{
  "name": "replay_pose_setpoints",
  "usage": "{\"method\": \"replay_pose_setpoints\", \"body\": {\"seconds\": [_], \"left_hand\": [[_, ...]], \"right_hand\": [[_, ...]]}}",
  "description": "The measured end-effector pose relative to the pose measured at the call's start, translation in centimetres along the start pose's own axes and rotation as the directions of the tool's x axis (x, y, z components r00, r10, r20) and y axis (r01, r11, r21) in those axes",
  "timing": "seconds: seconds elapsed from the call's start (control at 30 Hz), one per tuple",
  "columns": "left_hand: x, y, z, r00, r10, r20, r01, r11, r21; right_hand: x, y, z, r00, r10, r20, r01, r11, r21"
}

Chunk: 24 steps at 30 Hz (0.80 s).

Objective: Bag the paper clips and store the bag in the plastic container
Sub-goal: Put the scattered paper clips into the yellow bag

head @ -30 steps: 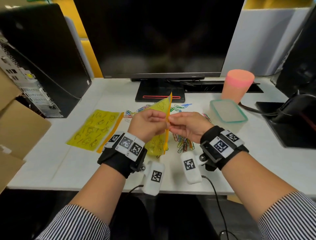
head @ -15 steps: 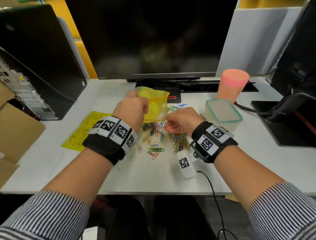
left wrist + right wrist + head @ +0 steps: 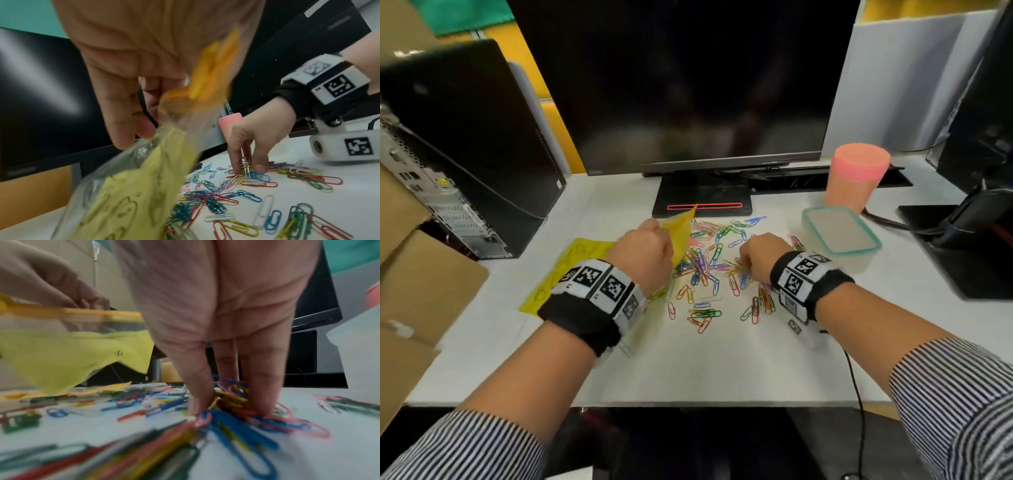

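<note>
Coloured paper clips (image 3: 709, 270) lie scattered over the white desk in front of the monitor. My left hand (image 3: 643, 255) grips the orange zip edge of a yellow printed bag (image 3: 681, 233), held up just left of the pile; the bag (image 3: 131, 186) hangs open below my fingers. My right hand (image 3: 756, 257) is down in the pile, its fingertips (image 3: 197, 407) pinching a small bunch of clips (image 3: 230, 395) against the desk. The clear plastic container (image 3: 840, 236) with a teal-rimmed lid stands to the right of my right hand.
A second yellow bag (image 3: 566, 270) lies flat on the desk under my left wrist. A pink lidded cup (image 3: 856, 178) stands behind the container. The monitor base (image 3: 702, 202) is behind the clips, a computer tower (image 3: 465, 144) far left, cardboard boxes (image 3: 410, 291) at the left edge.
Both hands held the bag together a second ago. The right hand has let go and dropped onto the clips; the left hand has moved the bag left and lower.
</note>
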<state>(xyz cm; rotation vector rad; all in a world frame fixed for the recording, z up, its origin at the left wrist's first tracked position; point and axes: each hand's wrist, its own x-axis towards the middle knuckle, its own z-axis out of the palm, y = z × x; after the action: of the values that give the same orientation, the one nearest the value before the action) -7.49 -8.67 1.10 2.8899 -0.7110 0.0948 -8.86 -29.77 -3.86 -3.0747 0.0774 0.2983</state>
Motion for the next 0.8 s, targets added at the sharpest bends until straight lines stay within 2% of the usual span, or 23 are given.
{"method": "replay_pose_setpoints", "body": {"seconds": [0.07,0.17,0.23,0.27,0.33,0.4,0.53,0.67,0.73,0.8], "left_hand": [[0.0,-0.2,0.0,0.999,-0.038,0.022,0.039,0.998,-0.047],[0.3,-0.1,-0.1,0.999,-0.040,0.027,0.042,0.997,-0.071],[0.6,0.1,-0.3,0.998,-0.010,0.058,0.012,0.999,-0.045],[0.9,0.3,-0.5,0.996,0.007,0.089,-0.005,1.000,-0.023],[1.4,0.5,-0.9,0.988,0.038,0.149,-0.044,0.998,0.036],[2.0,1.1,-1.4,0.979,0.055,0.196,-0.070,0.995,0.073],[2.4,2.6,-1.2,0.974,0.077,0.212,-0.077,0.997,-0.009],[2.2,4.9,-0.2,0.981,0.089,0.170,-0.076,0.994,-0.082],[2.2,6.1,0.2,0.985,0.071,0.155,-0.054,0.992,-0.114],[2.2,6.6,0.6,0.989,0.055,0.136,-0.031,0.985,-0.171]], "right_hand": [[0.5,0.0,0.2,0.999,0.018,-0.040,-0.017,1.000,0.003],[0.8,0.7,-0.1,0.994,0.051,-0.097,-0.041,0.995,0.095],[0.9,1.5,-1.0,0.979,0.115,-0.168,-0.074,0.970,0.231],[0.7,2.0,-1.7,0.965,0.168,-0.201,-0.088,0.930,0.356],[-0.1,2.5,-3.4,0.939,0.255,-0.229,-0.055,0.772,0.634],[-1.4,2.1,-5.0,0.931,0.287,-0.223,0.009,0.595,0.804],[-3.7,-0.5,-6.5,0.928,0.288,-0.235,0.159,0.264,0.951],[-4.4,-2.6,-5.9,0.955,0.245,-0.165,0.211,-0.173,0.962],[-4.3,-3.1,-5.0,0.961,0.252,-0.116,0.189,-0.287,0.939],[-4.3,-3.1,-4.1,0.953,0.292,-0.083,0.168,-0.281,0.945]]}}
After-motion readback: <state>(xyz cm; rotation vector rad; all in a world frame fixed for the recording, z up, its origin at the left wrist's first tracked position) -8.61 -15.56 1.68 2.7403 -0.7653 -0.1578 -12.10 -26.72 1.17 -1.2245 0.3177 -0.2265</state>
